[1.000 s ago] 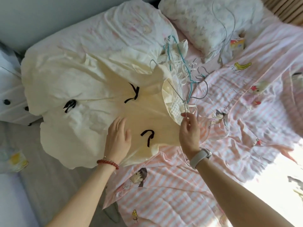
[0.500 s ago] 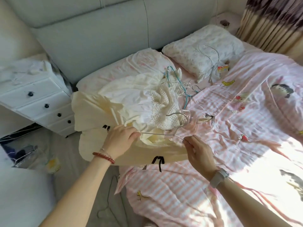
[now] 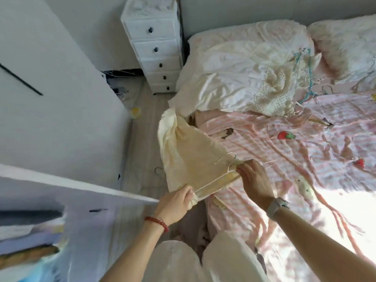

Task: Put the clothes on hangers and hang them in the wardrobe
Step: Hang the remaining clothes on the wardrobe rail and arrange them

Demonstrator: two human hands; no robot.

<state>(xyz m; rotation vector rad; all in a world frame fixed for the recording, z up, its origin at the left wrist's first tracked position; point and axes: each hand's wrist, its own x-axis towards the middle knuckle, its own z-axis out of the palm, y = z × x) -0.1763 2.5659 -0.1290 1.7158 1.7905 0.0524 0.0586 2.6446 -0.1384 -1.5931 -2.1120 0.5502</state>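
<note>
The pale yellow garment (image 3: 189,155) on a wire hanger (image 3: 218,176) runs near-left to far-right, hook pointing far-left, pinched by left hand (image 3: 177,202) and right hand (image 3: 254,180).

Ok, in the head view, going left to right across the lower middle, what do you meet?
Wardrobe door edge → left hand → wire hanger in the cream garment → right hand → pink striped bedding.

Cream garment (image 3: 189,157) on wire hanger (image 3: 219,176), held over bed edge
</note>
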